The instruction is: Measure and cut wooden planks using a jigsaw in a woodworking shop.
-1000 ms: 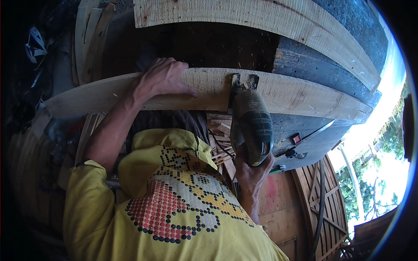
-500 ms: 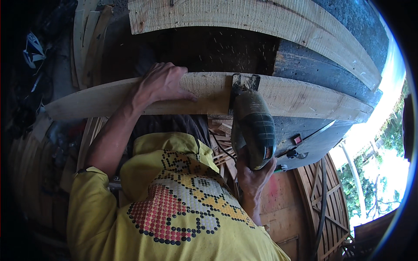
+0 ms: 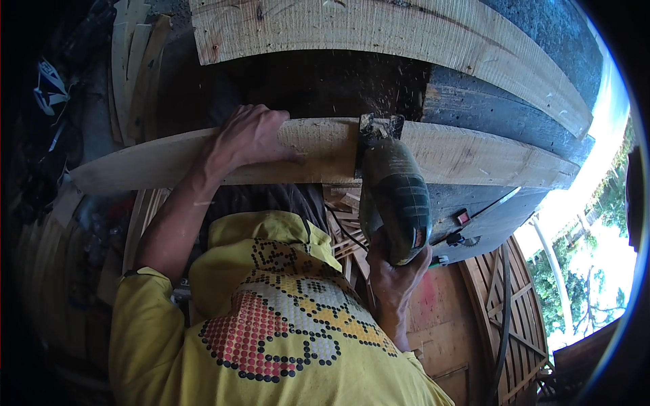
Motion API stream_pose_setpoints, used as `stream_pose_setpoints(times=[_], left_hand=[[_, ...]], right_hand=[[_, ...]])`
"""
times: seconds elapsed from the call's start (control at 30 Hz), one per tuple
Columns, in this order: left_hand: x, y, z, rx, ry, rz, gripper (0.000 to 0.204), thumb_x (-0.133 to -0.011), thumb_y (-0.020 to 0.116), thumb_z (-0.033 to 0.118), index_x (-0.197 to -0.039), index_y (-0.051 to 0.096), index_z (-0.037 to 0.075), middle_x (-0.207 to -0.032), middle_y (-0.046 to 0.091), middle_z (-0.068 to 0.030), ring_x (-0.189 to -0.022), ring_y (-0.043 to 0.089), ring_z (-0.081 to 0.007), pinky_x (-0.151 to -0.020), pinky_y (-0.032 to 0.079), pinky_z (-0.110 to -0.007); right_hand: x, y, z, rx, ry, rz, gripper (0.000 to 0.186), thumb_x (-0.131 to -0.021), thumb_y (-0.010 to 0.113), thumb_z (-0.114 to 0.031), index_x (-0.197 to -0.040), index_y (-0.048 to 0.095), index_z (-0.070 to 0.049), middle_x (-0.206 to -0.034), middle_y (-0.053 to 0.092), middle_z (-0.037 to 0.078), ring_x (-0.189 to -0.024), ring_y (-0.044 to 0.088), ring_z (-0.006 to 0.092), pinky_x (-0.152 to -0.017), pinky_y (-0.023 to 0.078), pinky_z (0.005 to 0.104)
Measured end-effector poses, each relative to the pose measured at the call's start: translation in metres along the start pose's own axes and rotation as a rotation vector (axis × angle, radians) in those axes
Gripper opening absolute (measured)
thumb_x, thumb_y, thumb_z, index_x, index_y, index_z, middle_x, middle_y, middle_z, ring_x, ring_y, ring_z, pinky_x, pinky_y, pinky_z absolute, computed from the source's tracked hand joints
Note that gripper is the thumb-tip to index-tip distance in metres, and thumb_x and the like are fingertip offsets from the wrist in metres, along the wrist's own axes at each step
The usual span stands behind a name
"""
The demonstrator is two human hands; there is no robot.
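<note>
A long pale wooden plank (image 3: 318,149) runs from left to right in front of me, its edges bent by the lens. My left hand (image 3: 252,139) grips it left of the middle, fingers over the far edge and thumb across the top face. In my right hand (image 3: 398,274) is a dark green, dusty jigsaw (image 3: 399,203), held by its rear end. The jigsaw's black base plate (image 3: 369,139) rests on the plank and reaches its far edge, where small chips fly off. The blade is hidden.
A second, wider plank (image 3: 379,27) lies beyond on a dark bench (image 3: 474,101). Thin wood strips (image 3: 135,68) lean at the far left. Offcuts (image 3: 349,223) lie below the plank. A red-and-black switch (image 3: 462,217) and a slatted wooden panel (image 3: 508,318) are at right.
The plank and my left hand sit slightly lower in the picture. The flying chips are fewer and closer to the jigsaw. Both grips are unchanged.
</note>
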State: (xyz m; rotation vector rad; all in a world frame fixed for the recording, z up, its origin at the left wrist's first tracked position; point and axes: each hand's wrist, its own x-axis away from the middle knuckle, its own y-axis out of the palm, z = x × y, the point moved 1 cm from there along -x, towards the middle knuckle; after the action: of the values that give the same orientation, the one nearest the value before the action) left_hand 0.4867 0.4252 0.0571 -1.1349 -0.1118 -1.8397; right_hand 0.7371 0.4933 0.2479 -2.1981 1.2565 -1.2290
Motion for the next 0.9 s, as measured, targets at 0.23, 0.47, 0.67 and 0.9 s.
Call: stream_pose_setpoints(times=[0.23,0.47,0.67,0.9], left_hand=[[0.003,0.001,0.003,-0.009,0.018,0.053,0.071,-0.064,0.091,0.059,-0.092,0.072,-0.003,-0.084,0.074,-0.0248,-0.084,0.076,-0.0395,-0.081,0.058,-0.048],[0.014,-0.003,0.017,-0.077,0.027,0.041,0.073,-0.062,0.088,0.066,-0.088,0.073,-0.001,-0.084,0.074,-0.0241,-0.084,0.075,-0.0395,-0.079,0.058,-0.048],[0.032,-0.025,0.025,-0.124,0.015,0.106,0.081,-0.061,0.084,0.076,-0.091,0.073,0.001,-0.086,0.074,-0.0224,-0.087,0.074,-0.0395,-0.079,0.057,-0.047],[0.061,-0.056,0.045,-0.082,0.131,0.204,0.069,-0.075,0.083,0.065,-0.107,0.075,0.004,-0.097,0.076,-0.0185,-0.095,0.075,-0.0371,-0.08,0.057,-0.043]], right_hand=[[-0.009,0.003,-0.01,-0.067,0.015,-0.008,0.03,-0.078,0.072,-0.004,-0.105,0.062,0.004,-0.082,0.068,0.014,-0.065,0.065,0.0216,-0.068,0.054,0.035],[0.003,-0.019,0.011,-0.193,-0.021,0.001,0.031,-0.076,0.071,-0.005,-0.104,0.064,0.004,-0.084,0.07,0.014,-0.068,0.067,0.0215,-0.067,0.054,0.0335],[0.087,-0.06,0.079,-0.342,-0.093,0.187,0.027,-0.074,0.072,-0.009,-0.098,0.065,0.002,-0.086,0.072,0.014,-0.072,0.07,0.0228,-0.067,0.054,0.0355],[0.148,-0.101,0.187,0.276,-0.214,0.644,0.043,-0.072,0.071,-0.003,-0.114,0.064,-0.002,-0.094,0.063,0.019,-0.081,0.065,0.0427,-0.067,0.053,0.0453]])
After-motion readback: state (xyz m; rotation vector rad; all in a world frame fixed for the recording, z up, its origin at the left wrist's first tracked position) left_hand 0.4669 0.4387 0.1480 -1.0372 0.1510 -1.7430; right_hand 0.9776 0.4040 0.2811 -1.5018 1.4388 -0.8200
